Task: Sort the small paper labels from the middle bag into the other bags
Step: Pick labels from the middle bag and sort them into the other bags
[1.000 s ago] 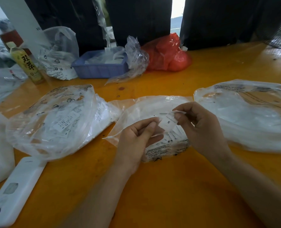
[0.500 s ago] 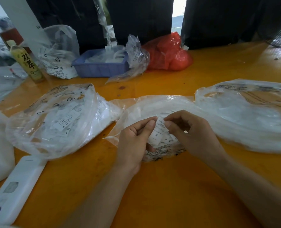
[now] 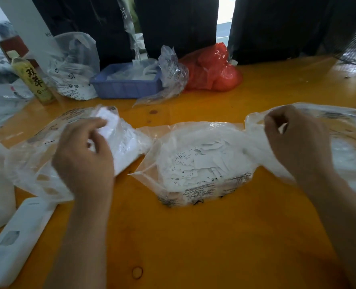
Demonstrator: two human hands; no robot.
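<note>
My left hand [image 3: 83, 155] hovers over the left bag [image 3: 37, 163], left of the middle bag [image 3: 196, 163]; its fingers [image 3: 93, 125] curl around something white, possibly a label, though motion blur leaves that uncertain. My right hand [image 3: 293, 140] is at the mouth of the right bag [image 3: 343, 155], right of the middle bag, fingers curled together in a pinch; whether they clamp a label or only the film, I cannot tell. The paper labels [image 3: 193, 163] lie heaped in the middle bag, which rests open on the orange surface [image 3: 193, 247] between my forearms. These slips judge as featherlight, limp and prone to clinging together, so each is best pinched at one edge between thumb and forefinger, peeled singly. The bag film looks slick and floppy; holding its rim open helps the drop.
</note>
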